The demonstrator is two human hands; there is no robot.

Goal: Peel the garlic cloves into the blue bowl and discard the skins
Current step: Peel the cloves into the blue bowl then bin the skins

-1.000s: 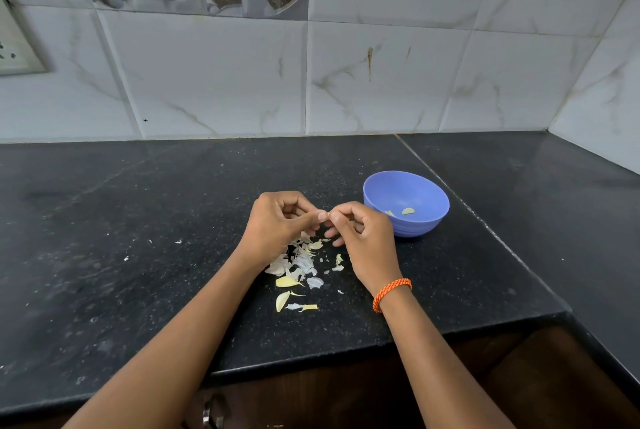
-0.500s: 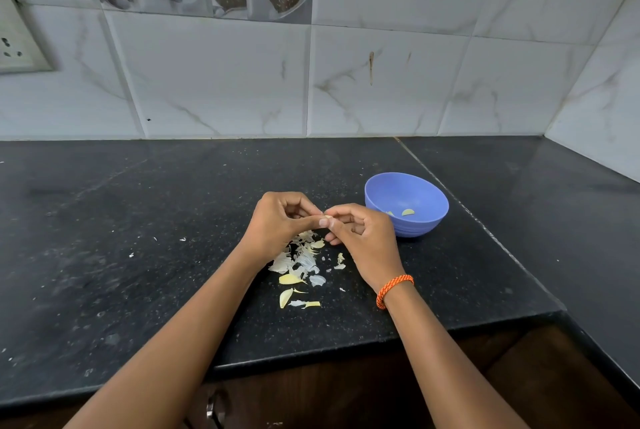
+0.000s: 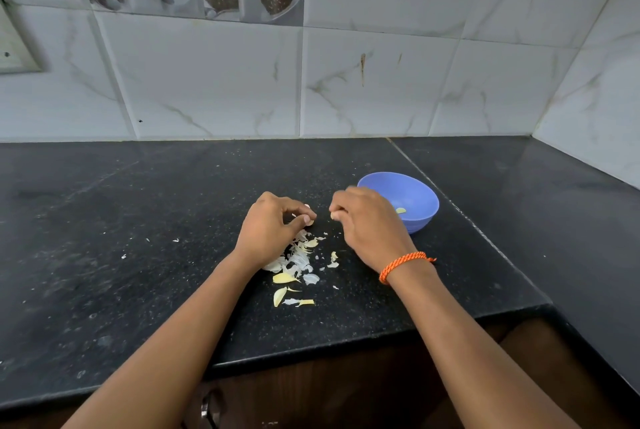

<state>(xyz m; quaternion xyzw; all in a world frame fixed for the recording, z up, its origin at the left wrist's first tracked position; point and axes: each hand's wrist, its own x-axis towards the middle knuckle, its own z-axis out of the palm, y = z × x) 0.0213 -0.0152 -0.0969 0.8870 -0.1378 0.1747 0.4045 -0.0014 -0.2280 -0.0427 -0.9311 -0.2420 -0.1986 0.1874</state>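
Papery skins [image 3: 294,260] litter bench by my left hand [image 3: 273,229], which pinches a tiny clove; right hand [image 3: 367,221] curled, contents unclear, beside blue bowl [image 3: 420,193]. Clove's prob. slippery, so nip its ends.

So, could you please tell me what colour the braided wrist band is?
Orange, on the right wrist's braided wrist band, head view.

Hands: left hand [image 3: 273,226] and right hand [image 3: 367,221], fingertips formerly touching, now parted; right hand shifted toward blue bowl [image 3: 415,193].
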